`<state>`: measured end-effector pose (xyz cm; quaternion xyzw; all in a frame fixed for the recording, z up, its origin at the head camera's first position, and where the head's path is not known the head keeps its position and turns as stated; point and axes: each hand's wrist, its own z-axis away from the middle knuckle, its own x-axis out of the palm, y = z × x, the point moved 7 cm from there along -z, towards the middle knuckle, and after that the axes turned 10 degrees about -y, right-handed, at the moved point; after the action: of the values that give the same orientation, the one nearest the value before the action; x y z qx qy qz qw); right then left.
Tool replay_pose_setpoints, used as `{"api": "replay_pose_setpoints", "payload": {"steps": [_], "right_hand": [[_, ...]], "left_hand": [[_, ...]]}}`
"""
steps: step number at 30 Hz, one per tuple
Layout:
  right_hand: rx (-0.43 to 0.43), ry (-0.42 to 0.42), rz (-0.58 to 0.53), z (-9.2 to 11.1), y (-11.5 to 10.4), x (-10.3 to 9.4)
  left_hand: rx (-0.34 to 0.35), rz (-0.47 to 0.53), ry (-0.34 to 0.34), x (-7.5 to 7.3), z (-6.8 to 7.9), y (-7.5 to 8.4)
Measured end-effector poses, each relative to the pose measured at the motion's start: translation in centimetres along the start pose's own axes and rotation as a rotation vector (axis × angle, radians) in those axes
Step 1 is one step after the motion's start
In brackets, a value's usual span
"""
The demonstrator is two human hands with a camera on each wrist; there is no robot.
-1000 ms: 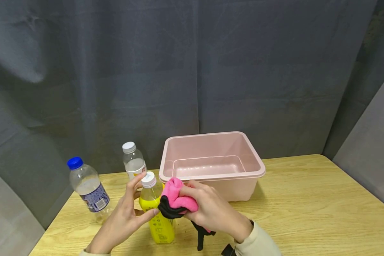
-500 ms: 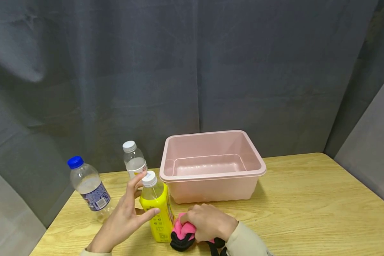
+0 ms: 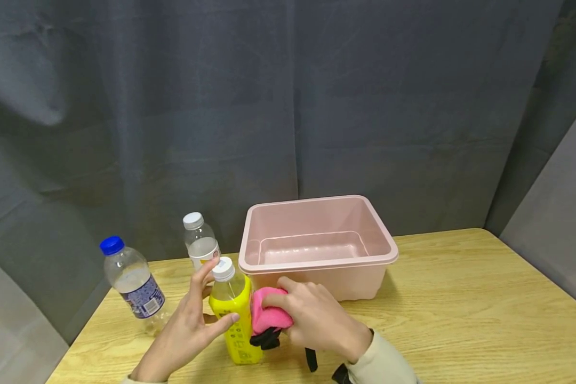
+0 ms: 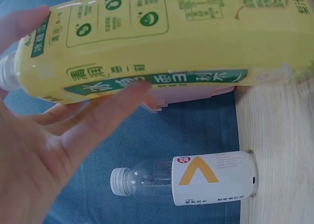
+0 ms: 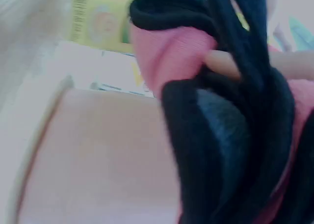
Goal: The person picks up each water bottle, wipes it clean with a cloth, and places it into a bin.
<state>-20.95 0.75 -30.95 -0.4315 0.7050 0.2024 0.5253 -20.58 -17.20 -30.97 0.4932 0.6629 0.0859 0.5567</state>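
A yellow-labelled juice bottle (image 3: 242,338) with a white cap stands on the table. My left hand (image 3: 184,328) holds it near the neck, thumb on one side and fingers on the other; the left wrist view shows that bottle (image 4: 162,42) close up. In my right hand (image 3: 317,320) is a bunched pink cloth (image 3: 272,310) with black trim, gripped against the bottle's right side. Black straps dangle below it. Close in the right wrist view, the same cloth (image 5: 171,57) shows folds and black edging, with part of a finger (image 5: 223,64) on it.
Behind the right hand, a pink plastic bin (image 3: 317,264) with nothing visible inside sits at the table's back. A clear bottle with a blue cap (image 3: 141,293) stands at left. Another white-capped bottle (image 3: 201,242) is behind the left hand. A dark curtain (image 3: 288,106) hangs beyond.
The right hand took the cloth down beside the bottle's base, then brought it back up along its right side. The left hand and bottle have stayed in place.
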Motion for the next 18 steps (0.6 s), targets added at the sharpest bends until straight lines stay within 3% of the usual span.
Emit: {"api": "replay_pose_setpoints", "payload": {"steps": [4, 7, 12, 15, 18], "right_hand": [[-0.044, 0.179, -0.021, 0.2, -0.2, -1.9], [-0.060, 0.268, -0.070, 0.4, 0.0, -2.5], [-0.088, 0.404, -0.291, 0.4, 0.5, -3.1], [-0.094, 0.458, -0.437, 0.4, 0.8, -3.2], [-0.092, 0.455, -0.465, 0.3, 0.9, -2.9]], "left_hand": [[0.039, 0.000, 0.007, 0.0, 0.1, 0.1], [0.045, 0.001, 0.006, 0.0, 0.2, 0.1], [0.054, -0.002, 0.000, 0.1, 0.3, 0.1], [0.077, -0.010, -0.005, 0.1, 0.2, 0.3], [0.074, 0.004, -0.014, 0.1, 0.1, 0.3]]}}
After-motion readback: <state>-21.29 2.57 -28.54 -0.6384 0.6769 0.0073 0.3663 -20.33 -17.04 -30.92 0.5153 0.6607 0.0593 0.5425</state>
